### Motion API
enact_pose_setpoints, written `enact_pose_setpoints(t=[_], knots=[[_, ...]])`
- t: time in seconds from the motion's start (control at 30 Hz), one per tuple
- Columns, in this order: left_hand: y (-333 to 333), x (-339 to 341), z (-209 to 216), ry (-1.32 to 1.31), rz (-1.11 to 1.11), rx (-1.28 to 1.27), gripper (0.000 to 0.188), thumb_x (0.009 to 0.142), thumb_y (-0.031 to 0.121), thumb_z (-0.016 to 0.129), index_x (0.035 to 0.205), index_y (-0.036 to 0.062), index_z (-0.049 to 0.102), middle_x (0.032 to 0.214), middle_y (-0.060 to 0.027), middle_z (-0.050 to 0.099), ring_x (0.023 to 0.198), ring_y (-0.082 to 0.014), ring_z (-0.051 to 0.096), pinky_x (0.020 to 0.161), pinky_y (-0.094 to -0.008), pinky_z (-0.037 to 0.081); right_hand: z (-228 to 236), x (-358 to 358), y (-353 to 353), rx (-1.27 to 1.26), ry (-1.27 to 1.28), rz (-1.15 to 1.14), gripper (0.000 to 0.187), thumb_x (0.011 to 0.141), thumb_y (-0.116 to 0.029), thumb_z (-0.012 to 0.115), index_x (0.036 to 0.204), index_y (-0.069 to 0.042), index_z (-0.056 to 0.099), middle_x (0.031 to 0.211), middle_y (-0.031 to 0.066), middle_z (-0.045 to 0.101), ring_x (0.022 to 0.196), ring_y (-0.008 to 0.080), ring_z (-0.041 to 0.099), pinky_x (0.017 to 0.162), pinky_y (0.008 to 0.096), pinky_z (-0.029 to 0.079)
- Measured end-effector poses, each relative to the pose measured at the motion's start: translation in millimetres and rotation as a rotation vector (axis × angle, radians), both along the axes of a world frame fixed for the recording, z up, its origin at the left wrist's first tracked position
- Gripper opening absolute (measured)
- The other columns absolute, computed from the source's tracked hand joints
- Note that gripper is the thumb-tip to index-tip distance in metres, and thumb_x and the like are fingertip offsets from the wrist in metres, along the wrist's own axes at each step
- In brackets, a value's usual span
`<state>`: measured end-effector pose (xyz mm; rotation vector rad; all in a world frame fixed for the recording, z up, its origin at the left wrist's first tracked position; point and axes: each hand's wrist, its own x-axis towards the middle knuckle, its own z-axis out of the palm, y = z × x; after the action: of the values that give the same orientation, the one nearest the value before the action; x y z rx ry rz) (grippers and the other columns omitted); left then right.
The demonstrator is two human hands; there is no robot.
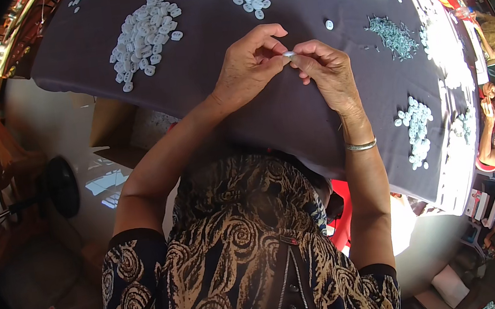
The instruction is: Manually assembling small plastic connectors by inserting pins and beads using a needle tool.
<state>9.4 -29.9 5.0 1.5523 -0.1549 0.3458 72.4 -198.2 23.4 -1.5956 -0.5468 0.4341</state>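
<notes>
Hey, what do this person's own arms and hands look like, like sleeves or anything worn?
The left hand and right hand are gloveless. A silver-coloured bangle circles the right wrist. The left sleeve and right sleeve are short, dark with tan swirls and plain dark hems.

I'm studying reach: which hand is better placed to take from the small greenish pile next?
Probably the right hand: it is nearer the small greenish pile, on its side; the left hand is farther away. Both are occupied with a small whitish piece.
</notes>
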Motion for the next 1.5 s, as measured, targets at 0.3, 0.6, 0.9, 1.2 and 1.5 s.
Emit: enact_pose_setpoints(t=[0.3, 0.6, 0.9, 1.2, 1.5], knots=[[5, 6, -10, -0.046, 0.126, 0.148, 0.027, 0.084, -0.001, 0.065, 0.110, 0.0068, 0.059, 0.091, 0.0004, 0.061, 0.077, -0.0025, 0.055, 0.066, -0.0179, 0.046, -4, 14, -8, -0.054, -0.032, -0.155, 0.009, 0.084, -0.005, 0.062, 0.091, -0.002, 0.068, 0.072, -0.0014, 0.061, 0.060, 0.0027, 0.049, 0.054, 0.0172, 0.040], [7, 7, -19, 0.001, 0.117, 0.162, 0.016, 0.086, -0.001, 0.062, 0.102, 0.0042, 0.062, 0.090, 0.0009, 0.062, 0.083, -0.0046, 0.058, 0.072, -0.0191, 0.048, -8, 36, -20, -0.532, -0.572, -0.403, 0.012, 0.077, -0.014, 0.067, 0.084, -0.004, 0.070, 0.065, 0.0058, 0.065, 0.059, 0.0131, 0.061, 0.059, 0.0279, 0.049], [7, 7, -21, -0.008, 0.117, 0.177, 0.017, 0.086, -0.002, 0.063, 0.101, 0.0036, 0.061, 0.090, 0.0000, 0.063, 0.084, -0.0052, 0.059, 0.073, -0.0197, 0.049, -1, 20, -22, -0.550, -0.542, -0.156, 0.011, 0.074, -0.006, 0.073, 0.080, -0.001, 0.065, 0.072, 0.0048, 0.061, 0.062, 0.0120, 0.058, 0.058, 0.0258, 0.046], [-1, 5, -15, -0.017, 0.103, 0.140, 0.016, 0.084, -0.004, 0.062, 0.099, 0.0022, 0.061, 0.088, -0.0025, 0.063, 0.079, -0.0065, 0.060, 0.071, -0.0207, 0.050, 1, 21, -18, -0.578, -0.567, -0.152, 0.011, 0.072, -0.005, 0.072, 0.077, -0.001, 0.063, 0.072, 0.0058, 0.060, 0.060, 0.0123, 0.056, 0.059, 0.0279, 0.046], [-5, -1, -9, -0.007, 0.025, 0.150, 0.022, 0.085, -0.003, 0.062, 0.106, 0.0022, 0.059, 0.096, -0.0020, 0.060, 0.087, -0.0057, 0.058, 0.073, -0.0194, 0.050, 1, 11, -8, -0.191, -0.299, -0.166, 0.003, 0.084, -0.003, 0.065, 0.087, -0.003, 0.065, 0.076, -0.0034, 0.061, 0.066, 0.0047, 0.052, 0.060, 0.0204, 0.043]])
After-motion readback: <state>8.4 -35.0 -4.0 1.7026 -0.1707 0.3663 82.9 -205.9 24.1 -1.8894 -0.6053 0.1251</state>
